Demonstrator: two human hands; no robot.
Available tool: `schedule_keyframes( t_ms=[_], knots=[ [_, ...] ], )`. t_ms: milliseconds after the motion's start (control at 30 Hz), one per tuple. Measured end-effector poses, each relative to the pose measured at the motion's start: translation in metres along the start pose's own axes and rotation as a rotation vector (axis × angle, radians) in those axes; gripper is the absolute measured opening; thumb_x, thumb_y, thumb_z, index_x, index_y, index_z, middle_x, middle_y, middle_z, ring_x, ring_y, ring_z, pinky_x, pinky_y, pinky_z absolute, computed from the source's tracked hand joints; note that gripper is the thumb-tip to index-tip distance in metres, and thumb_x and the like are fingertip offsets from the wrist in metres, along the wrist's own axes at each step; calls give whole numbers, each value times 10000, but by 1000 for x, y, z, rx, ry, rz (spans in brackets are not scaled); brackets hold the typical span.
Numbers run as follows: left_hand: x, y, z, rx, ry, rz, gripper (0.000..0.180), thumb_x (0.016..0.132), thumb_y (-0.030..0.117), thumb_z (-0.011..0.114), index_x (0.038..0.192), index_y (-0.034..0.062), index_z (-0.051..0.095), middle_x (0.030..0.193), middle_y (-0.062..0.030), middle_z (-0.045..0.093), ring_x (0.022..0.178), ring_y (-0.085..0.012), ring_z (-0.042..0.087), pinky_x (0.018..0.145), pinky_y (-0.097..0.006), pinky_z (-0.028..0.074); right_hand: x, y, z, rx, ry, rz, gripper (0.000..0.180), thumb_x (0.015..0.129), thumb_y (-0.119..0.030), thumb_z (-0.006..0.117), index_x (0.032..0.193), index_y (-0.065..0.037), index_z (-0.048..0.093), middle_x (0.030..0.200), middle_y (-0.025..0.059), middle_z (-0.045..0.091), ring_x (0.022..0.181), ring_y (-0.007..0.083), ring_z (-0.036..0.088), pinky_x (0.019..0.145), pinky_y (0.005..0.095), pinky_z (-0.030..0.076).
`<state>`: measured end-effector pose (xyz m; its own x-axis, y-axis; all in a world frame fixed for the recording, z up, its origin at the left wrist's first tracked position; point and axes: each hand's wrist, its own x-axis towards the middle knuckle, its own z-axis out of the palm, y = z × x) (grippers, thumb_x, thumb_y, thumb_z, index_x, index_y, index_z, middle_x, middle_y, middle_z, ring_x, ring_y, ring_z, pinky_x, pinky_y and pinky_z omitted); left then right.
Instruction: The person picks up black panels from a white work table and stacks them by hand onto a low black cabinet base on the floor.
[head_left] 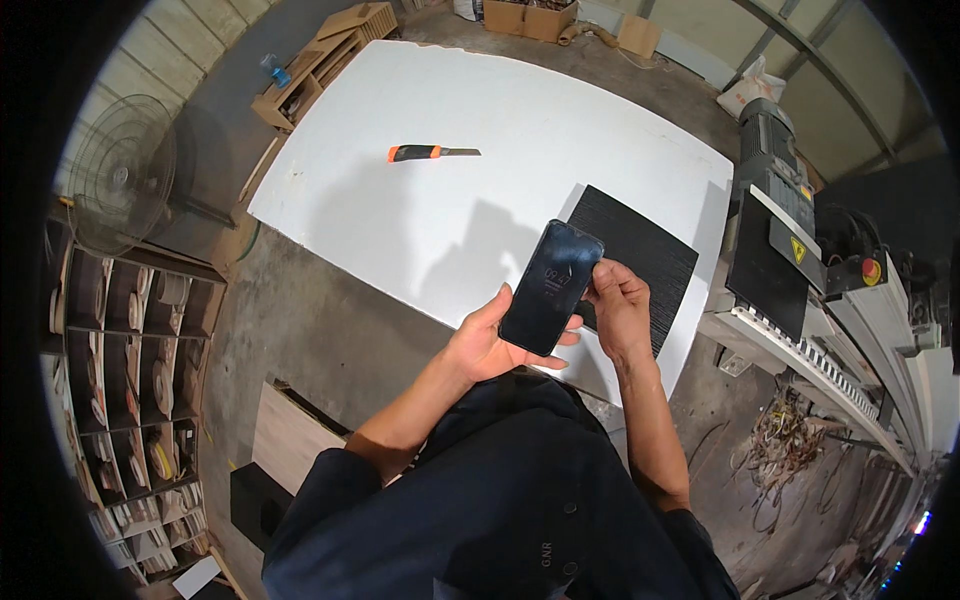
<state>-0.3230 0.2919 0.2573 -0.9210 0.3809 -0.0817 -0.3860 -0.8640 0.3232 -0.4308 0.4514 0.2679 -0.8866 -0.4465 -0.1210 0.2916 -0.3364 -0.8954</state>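
Note:
A dark smartphone (pixel 552 287) is held tilted in front of me, its screen dim with a faint clock display. My left hand (pixel 490 335) cradles it from below, thumb along the left edge and fingertips showing past the lower right edge. At the phone's upper right edge, the curled fingers of my right hand (pixel 620 305) pinch against its side. Beneath the right hand, a black wood-grain panel (pixel 640 250) lies on the large white board (pixel 340 220). Farther off on that board rests a utility knife (pixel 415 153) with an orange and black handle and its blade out.
A machine with a motor (pixel 768 140) and a red stop button (pixel 871 271) stands close on the right. Tangled strips (pixel 785 440) lie on the floor beside it. To the left are a fan (pixel 120 175) and a shelf rack (pixel 130 370) of edging rolls.

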Motion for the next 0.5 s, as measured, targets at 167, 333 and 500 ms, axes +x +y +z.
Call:
schedule_keyframes(
  t_ms=[167,333,500],
  knots=[
    [2,-1,6,-5,-20,49,698,952,545,250,1437,44,234,1412,-265,327,1284,-402,372,949,-563,412,1,1,4,43,-6,5,199,936,-146,547,1030,0,644,909,62,673,771,129,612,719,285,494],
    [0,-1,4,-45,-40,91,712,949,539,279,1439,27,218,1417,-262,322,1286,-401,371,973,-562,383,-5,2,15,148,-47,37,213,934,-129,544,1060,13,641,895,72,677,741,116,611,689,267,509],
    [-3,2,8,-50,-81,95,689,938,537,348,1425,55,272,1382,-205,406,1261,-340,421,983,-540,368,-10,5,16,374,-174,148,212,923,-125,552,1065,10,633,918,110,679,743,155,654,662,272,557]
  ],
)
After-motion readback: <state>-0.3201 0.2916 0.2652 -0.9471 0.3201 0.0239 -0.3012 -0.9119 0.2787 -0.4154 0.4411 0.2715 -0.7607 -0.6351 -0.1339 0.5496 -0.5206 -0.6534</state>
